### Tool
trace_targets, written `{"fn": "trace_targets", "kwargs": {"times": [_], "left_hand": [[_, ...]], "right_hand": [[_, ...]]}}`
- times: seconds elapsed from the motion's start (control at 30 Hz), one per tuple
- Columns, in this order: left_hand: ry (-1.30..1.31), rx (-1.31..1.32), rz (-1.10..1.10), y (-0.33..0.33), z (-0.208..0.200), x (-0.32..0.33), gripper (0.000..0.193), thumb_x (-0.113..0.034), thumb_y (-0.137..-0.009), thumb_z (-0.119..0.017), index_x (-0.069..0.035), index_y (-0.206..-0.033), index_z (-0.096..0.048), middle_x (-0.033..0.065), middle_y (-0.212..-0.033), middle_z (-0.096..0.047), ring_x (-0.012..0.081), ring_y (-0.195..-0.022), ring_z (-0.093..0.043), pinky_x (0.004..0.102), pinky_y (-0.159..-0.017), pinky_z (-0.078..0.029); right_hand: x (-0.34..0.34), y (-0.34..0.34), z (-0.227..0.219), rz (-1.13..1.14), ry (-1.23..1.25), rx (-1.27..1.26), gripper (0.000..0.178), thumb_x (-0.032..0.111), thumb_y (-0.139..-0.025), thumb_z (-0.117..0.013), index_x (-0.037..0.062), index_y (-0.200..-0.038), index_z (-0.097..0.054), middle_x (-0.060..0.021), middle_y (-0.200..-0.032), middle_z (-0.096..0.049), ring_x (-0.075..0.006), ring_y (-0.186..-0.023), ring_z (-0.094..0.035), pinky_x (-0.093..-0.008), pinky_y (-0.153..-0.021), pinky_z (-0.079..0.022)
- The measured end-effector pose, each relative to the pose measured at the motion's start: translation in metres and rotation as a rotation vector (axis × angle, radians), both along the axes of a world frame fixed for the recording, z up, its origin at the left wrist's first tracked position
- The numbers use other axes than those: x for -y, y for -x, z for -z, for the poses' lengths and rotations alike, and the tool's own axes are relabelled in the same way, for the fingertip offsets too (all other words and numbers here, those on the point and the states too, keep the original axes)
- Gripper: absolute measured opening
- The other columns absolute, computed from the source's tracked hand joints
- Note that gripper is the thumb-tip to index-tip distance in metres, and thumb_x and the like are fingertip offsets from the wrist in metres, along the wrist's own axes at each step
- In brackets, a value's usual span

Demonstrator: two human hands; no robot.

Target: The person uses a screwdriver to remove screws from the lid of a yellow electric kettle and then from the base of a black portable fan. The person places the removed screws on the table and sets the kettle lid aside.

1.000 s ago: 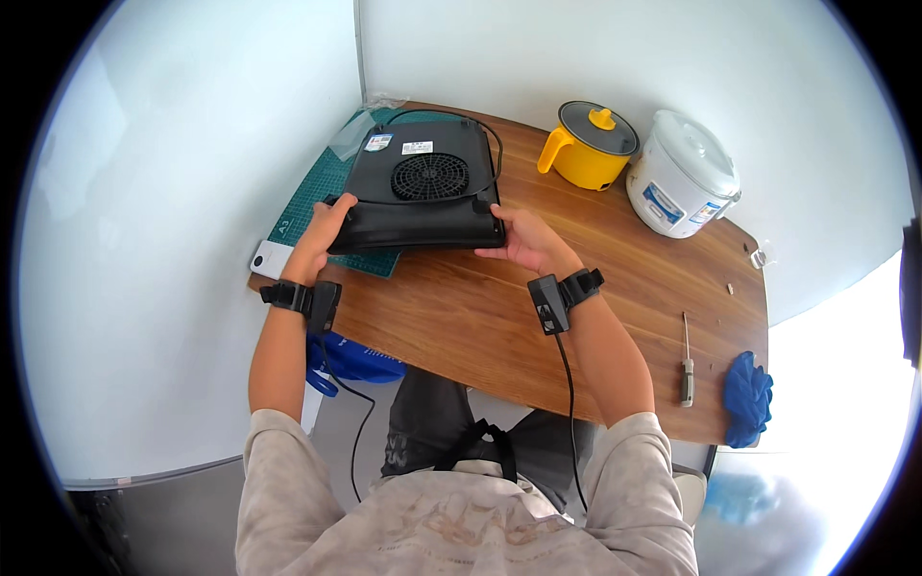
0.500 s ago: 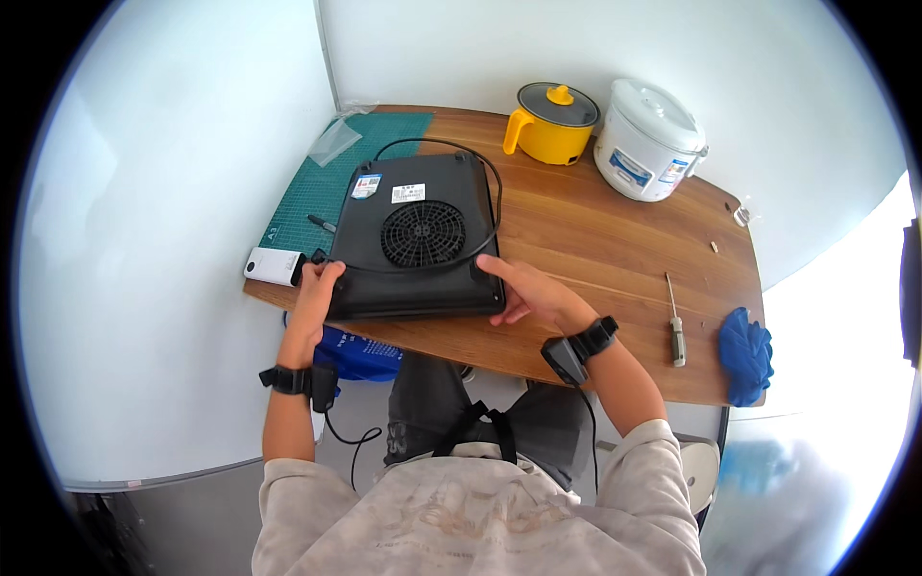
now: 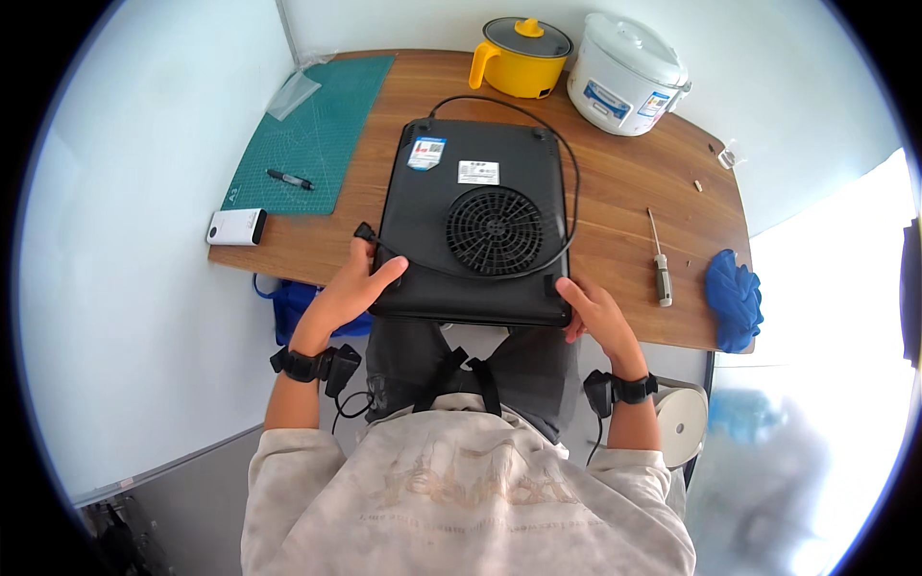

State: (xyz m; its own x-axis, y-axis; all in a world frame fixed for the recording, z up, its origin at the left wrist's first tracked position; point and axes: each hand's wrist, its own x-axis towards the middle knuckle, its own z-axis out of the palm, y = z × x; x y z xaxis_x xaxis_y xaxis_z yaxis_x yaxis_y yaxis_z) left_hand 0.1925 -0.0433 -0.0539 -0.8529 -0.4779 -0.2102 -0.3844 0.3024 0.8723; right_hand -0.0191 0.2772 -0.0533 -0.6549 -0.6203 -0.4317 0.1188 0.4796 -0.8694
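An upside-down black induction cooker (image 3: 432, 211) has its underside up, showing a round fan grille (image 3: 495, 230) and two stickers. My left hand (image 3: 360, 286) is closed on its near left corner, thumb on top. On the near right corner, my right hand (image 3: 595, 312) grips with the thumb above and the fingers mostly hidden beneath. The cooker's black power cord (image 3: 573, 182) loops from the far edge round the right side and over the underside. Its plug (image 3: 365, 231) sticks out by my left fingers. The near edge reaches past the table's front edge.
On the wooden table (image 3: 624, 221), a green cutting mat (image 3: 312, 125) lies left with a pen (image 3: 290, 180) and a white power bank (image 3: 236, 228) nearby. Behind are a yellow pot (image 3: 523, 72) and white rice cooker (image 3: 624, 77). Rightward lie a screwdriver (image 3: 661, 264) and blue cloth (image 3: 735, 302).
The induction cooker has shifted right and toward me, off the green mat, with both hands holding it. The pen now shows whole on the mat. The view has shifted too.
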Motion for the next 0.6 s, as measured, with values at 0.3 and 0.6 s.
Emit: {"fn": "trace_targets", "kwargs": {"times": [0.3,0.6], "left_hand": [[0.435,0.294,0.154,0.036,-0.022,-0.024,0.076,-0.052,-0.099,-0.057,0.015,-0.130,-0.040,0.0417,-0.099,-0.063,0.0551,-0.092,-0.065,0.0517,-0.079,-0.054],[0.489,0.400,0.163,0.049,-0.035,-0.030,0.068,-0.050,-0.105,-0.047,0.015,-0.122,-0.049,0.0311,-0.084,-0.066,0.0477,-0.087,-0.065,0.0507,-0.076,-0.051]], "right_hand": [[-0.022,-0.016,-0.003,0.139,-0.019,-0.189,0.070,0.056,-0.099,-0.061,-0.0025,-0.136,-0.052,-0.0066,-0.067,-0.058,-0.0171,-0.050,-0.062,-0.0283,-0.048,-0.048],[-0.022,-0.005,-0.009,0.058,-0.112,-0.221,0.074,0.057,-0.101,-0.057,-0.0025,-0.145,-0.049,-0.0111,-0.067,-0.062,-0.0198,-0.051,-0.065,-0.0297,-0.051,-0.049]]}}
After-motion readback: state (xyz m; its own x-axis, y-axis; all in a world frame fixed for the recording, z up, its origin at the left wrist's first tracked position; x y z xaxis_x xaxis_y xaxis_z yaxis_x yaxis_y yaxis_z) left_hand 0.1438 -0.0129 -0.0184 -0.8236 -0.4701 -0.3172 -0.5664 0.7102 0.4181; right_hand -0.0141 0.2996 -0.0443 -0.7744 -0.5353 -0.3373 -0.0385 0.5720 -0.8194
